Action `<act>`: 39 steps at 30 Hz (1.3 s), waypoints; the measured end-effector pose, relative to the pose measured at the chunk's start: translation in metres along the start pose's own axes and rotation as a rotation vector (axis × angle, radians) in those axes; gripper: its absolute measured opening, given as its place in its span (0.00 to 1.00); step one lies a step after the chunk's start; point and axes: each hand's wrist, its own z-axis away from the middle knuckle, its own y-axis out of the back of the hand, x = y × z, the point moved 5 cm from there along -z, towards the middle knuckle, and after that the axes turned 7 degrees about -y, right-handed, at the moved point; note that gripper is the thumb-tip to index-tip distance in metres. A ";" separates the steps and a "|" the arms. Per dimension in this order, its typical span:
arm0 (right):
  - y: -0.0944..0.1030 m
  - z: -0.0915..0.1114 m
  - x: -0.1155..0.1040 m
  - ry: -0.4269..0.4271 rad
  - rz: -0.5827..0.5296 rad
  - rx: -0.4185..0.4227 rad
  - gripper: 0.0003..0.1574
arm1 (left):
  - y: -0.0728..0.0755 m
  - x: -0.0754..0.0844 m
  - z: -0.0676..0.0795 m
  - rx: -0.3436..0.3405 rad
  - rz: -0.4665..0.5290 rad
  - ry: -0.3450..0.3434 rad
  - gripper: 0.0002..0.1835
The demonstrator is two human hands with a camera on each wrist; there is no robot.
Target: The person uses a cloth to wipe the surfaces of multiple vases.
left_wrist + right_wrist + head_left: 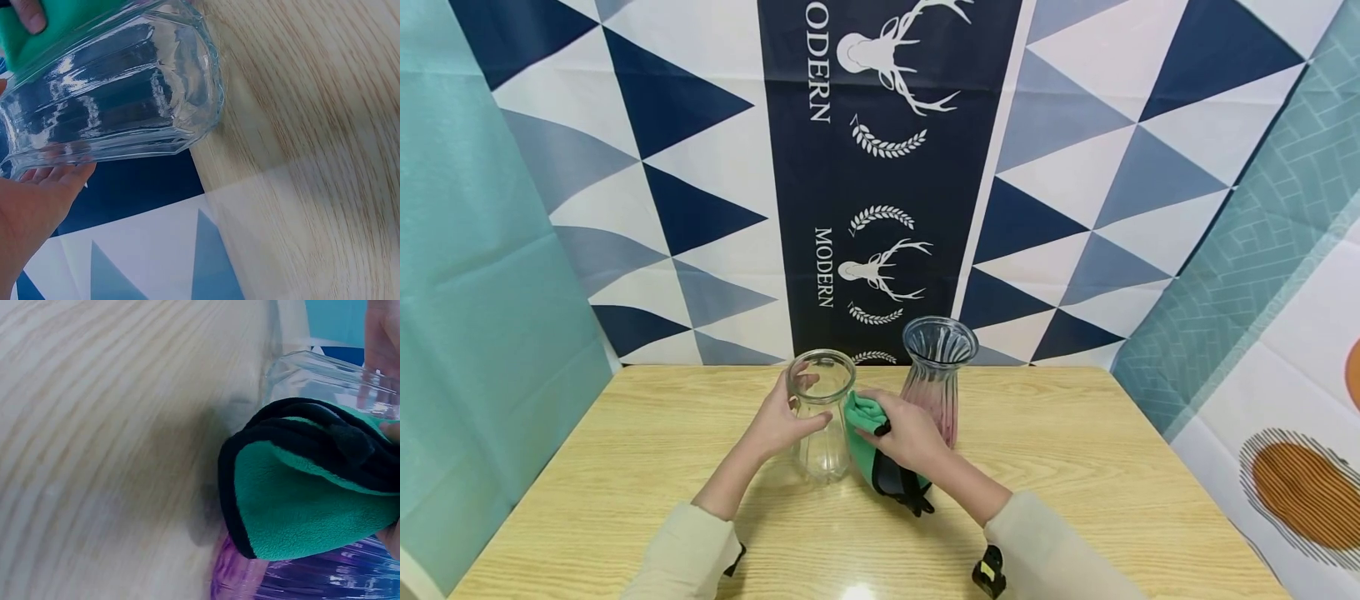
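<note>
A clear glass vase (823, 433) with a thick round rim stands near the middle of the table. My left hand (784, 417) grips it from the left, thumb across the front and fingers behind, just under the rim. In the left wrist view the ribbed glass wall and heavy base show. My right hand (910, 432) holds a folded green cloth (863, 454) with black edging, bunched up against the vase's right side. In the right wrist view the cloth hangs in folds below the fingers and overlaps the vase.
A taller fluted vase (940, 375), blue at the flared top and pink below, stands just behind my right hand. Both vases are on a light wood table (1045, 483). A patterned curtain (880, 183) hangs along the table's back edge.
</note>
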 end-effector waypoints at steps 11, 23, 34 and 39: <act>-0.018 0.012 0.012 -0.017 0.055 -0.112 0.31 | 0.000 -0.001 0.000 0.051 -0.033 -0.016 0.47; -0.004 0.011 0.007 0.010 0.020 -0.010 0.33 | 0.000 -0.001 0.000 0.072 -0.068 -0.016 0.45; 0.013 0.003 -0.005 0.007 -0.056 0.089 0.35 | 0.003 -0.002 0.001 0.053 -0.014 0.000 0.42; 0.011 0.002 -0.007 0.018 -0.050 0.084 0.35 | 0.003 -0.002 0.003 0.051 -0.019 -0.009 0.41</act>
